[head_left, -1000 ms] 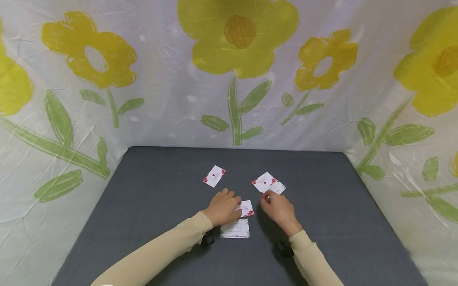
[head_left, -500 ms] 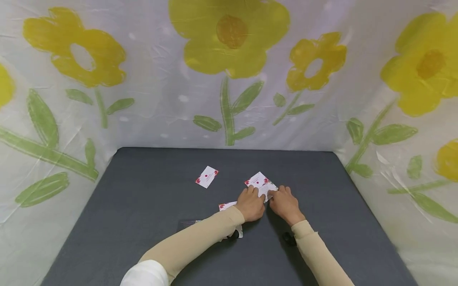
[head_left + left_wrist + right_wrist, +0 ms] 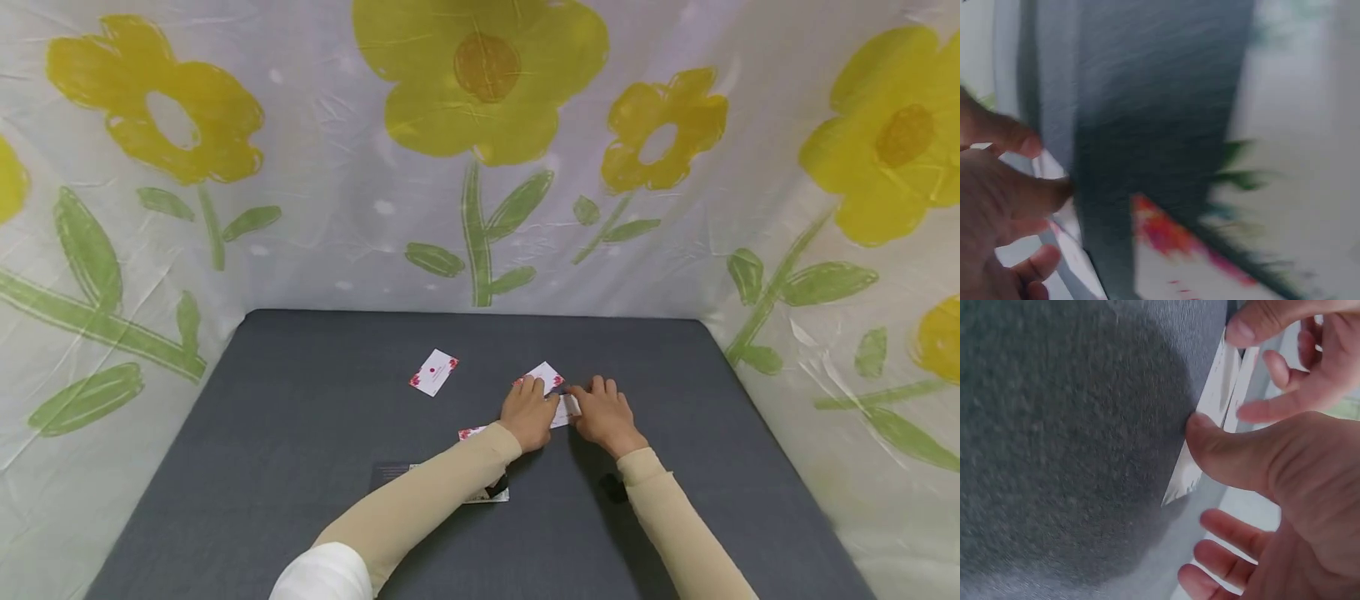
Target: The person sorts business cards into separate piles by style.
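A small white card [image 3: 565, 410] lies between my two hands near the middle of the table. My left hand [image 3: 528, 415] pinches its left end, thumb on the near edge in the right wrist view. At its right end my right hand [image 3: 606, 415] grips it with the thumb [image 3: 1207, 434] on the near edge, while the other fingers spread out behind. Just behind the held card is another white card [image 3: 547, 375] with red flower corners, partly covered by my left fingers. In the left wrist view both thumbs meet the card [image 3: 1052, 165] close together.
A red-cornered white card [image 3: 433, 372] lies farther back on the left. Under my left forearm, another flowered card [image 3: 470, 432], a dark flat piece [image 3: 390, 472] and a leaf-printed white card [image 3: 1297, 125] are partly hidden. A flower-printed curtain [image 3: 330, 217] stands behind the dark grey table [image 3: 300, 392].
My left hand has come right from the nearer flowered card to the one at my right hand. That card has turned straighter and come slightly away from the card behind it.
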Available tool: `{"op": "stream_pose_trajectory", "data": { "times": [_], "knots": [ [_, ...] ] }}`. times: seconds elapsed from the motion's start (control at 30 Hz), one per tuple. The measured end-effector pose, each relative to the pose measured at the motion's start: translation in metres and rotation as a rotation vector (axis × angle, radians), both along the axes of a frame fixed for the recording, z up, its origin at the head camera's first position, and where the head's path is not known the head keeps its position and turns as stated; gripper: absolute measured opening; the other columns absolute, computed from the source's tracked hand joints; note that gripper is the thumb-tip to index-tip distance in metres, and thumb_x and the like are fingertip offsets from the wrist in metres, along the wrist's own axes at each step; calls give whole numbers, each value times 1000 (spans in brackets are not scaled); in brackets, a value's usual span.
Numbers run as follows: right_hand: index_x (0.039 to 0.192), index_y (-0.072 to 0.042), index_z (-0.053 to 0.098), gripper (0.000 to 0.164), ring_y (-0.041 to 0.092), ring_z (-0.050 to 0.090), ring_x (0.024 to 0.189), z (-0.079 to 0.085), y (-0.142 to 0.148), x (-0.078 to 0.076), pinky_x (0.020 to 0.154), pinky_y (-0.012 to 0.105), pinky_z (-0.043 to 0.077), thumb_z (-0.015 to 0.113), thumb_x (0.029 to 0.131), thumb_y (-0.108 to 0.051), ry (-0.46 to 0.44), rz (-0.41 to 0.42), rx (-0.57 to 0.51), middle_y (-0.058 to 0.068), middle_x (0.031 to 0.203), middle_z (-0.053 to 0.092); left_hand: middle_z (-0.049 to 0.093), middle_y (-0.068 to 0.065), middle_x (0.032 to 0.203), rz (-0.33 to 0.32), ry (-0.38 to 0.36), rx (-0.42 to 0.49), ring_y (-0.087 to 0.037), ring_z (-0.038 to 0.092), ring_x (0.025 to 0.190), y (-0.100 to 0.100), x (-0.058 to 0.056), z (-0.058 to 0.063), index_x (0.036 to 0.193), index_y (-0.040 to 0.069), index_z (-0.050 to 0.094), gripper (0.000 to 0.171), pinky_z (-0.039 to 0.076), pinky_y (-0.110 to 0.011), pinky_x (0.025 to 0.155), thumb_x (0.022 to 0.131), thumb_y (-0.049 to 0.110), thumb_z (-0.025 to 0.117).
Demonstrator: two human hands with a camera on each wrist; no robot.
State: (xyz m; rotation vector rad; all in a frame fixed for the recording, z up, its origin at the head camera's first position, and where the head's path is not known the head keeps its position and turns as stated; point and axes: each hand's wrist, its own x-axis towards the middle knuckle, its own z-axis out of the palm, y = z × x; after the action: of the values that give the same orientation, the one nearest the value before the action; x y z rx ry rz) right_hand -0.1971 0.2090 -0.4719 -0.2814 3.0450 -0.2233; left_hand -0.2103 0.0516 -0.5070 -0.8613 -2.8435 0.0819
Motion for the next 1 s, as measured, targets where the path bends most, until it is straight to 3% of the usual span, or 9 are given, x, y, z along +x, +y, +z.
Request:
{"op": "stream_pose_trajectory", "data": {
  "times": [0.27,0.43,0.63,0.83,1.0],
  "knots": [
    [129,-14,68,43,40,46,115,9,1,-11,101,58,42,81,89,-22,-103,27,42,23,126,55,64,-4,108,10,-24,-56,-21,51,102,10,-3,6,100,19,78,23,43,-33,78,85,37,78],
    [125,-10,60,46,41,45,118,11,3,-17,103,59,39,83,87,-23,-126,31,23,23,129,53,63,-5,111,24,-50,-58,-21,51,105,12,-3,8,109,16,75,34,44,-33,82,85,40,79],
    [118,-6,55,49,38,53,108,4,9,-9,91,53,42,86,83,-20,30,52,5,18,114,62,64,-5,109,60,-38,15,-22,52,103,5,-4,13,117,14,71,41,44,-34,83,83,36,80],
    [116,-7,58,50,34,57,100,-14,20,-1,86,50,45,90,81,-20,199,48,-84,15,107,67,64,-4,105,72,-26,92,-21,51,100,-4,-7,6,112,14,67,41,43,-33,83,85,41,82],
    [117,-4,59,46,35,63,95,-27,23,0,83,53,50,88,82,-15,261,61,-184,16,105,67,65,-3,102,67,5,90,-21,52,99,-8,-7,1,109,15,66,36,44,-33,82,87,41,80]
  ]
}}
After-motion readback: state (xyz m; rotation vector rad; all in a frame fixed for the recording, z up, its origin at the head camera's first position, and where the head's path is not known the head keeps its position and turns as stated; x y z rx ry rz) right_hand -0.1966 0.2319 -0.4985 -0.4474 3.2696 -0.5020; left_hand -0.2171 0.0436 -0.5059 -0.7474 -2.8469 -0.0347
